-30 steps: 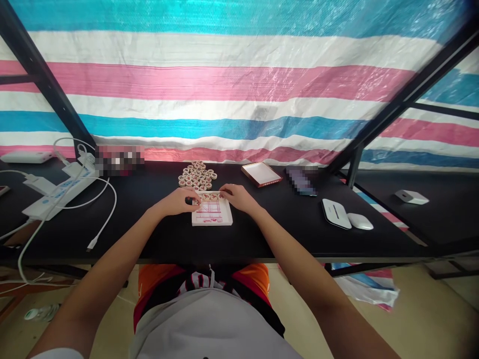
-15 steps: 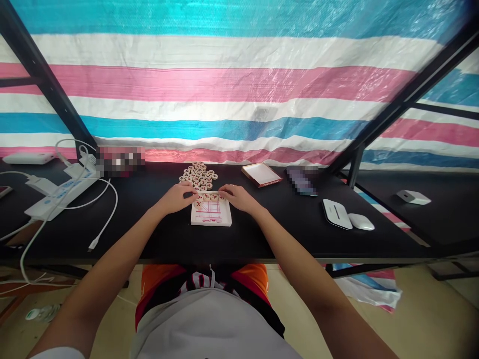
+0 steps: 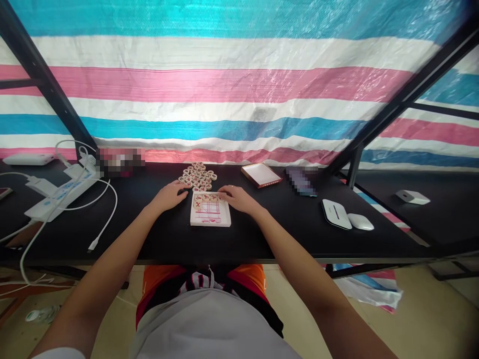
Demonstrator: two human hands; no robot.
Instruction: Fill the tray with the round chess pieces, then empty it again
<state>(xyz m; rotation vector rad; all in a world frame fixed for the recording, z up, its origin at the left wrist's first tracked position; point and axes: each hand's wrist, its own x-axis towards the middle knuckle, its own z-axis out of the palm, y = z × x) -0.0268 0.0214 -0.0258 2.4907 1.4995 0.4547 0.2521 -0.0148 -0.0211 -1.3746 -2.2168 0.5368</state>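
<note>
A shallow white box (image 3: pixel 210 223) with red line markings inside lies on the black desk in front of me. Several round Chinese chess pieces (image 3: pixel 205 198) form a row along its far edge, with another one below at the left. My right hand (image 3: pixel 239 198) grips the box's far right corner, its fingertips over the rim and partly hiding the last piece. Beyond the box is a loose pile of Chinese chess pieces (image 3: pixel 198 175). My left hand (image 3: pixel 168 197) is at the pile's near left side, thumb apart from the fingers; its fingertips reach the outer pieces.
To the right lie the box lid (image 3: pixel 262 175), a blurred phone-like object (image 3: pixel 300 182), a white flat device (image 3: pixel 337 214) and a white mouse (image 3: pixel 361 222). A power strip (image 3: pixel 62 197) with white cables (image 3: pixel 108 214) occupies the left side. Striped sheeting (image 3: pixel 239 85) hangs behind the desk.
My left hand has let go of the box's far left corner and moved left to the side of the pile, uncovering the corner piece. My right hand stays at the far right corner.
</note>
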